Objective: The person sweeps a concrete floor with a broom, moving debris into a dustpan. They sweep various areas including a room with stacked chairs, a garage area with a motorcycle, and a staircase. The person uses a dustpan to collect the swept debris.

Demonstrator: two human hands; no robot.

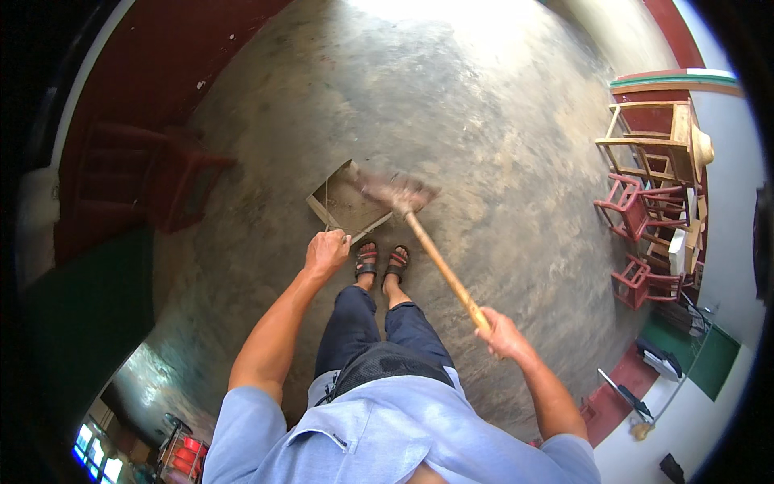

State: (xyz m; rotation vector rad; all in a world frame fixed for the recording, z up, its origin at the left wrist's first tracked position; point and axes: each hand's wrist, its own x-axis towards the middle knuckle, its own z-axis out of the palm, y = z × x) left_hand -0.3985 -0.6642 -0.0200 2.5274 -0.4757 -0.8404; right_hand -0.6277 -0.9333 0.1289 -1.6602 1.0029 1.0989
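Observation:
My left hand (326,252) grips the thin upright handle of a metal dustpan (345,204) that rests on the concrete floor just in front of my sandalled feet (382,262). My right hand (500,331) is closed around the wooden handle of a broom (442,266). The broom's bristle head (397,192) is blurred and lies at the open mouth of the dustpan, partly over it. I cannot make out any dirt inside the pan.
A dark red plastic chair (173,181) stands at the left by the red wall. Stacked red and wooden chairs (653,202) line the right wall. Further right lie a green board (713,359) and small items on the floor.

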